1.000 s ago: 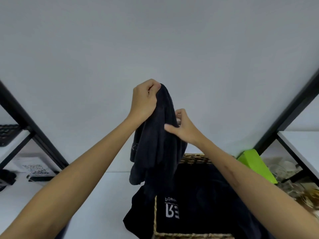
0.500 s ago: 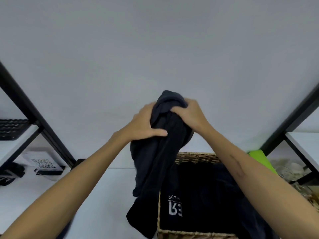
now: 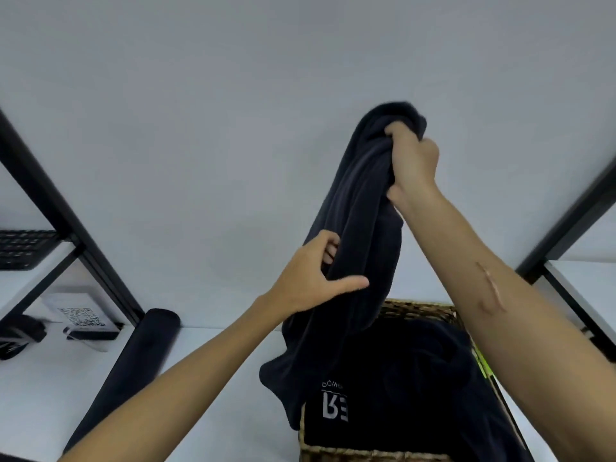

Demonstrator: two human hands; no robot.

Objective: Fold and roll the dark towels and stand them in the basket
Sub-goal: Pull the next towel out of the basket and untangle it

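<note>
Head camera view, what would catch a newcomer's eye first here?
First, the dark towel held up in mid-air at centre right: the right hand grips its bunched top, while the left hand holds it lower down. Below it, at the bottom right, sits a wicker basket filled with dark cloth bearing white lettering. On the white table to the left lies a dark rolled towel.

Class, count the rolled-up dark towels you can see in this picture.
1: a dark rolled cylinder of towel lies on the white table, left of the woven wicker basket. Others may be hidden inside it.
</note>
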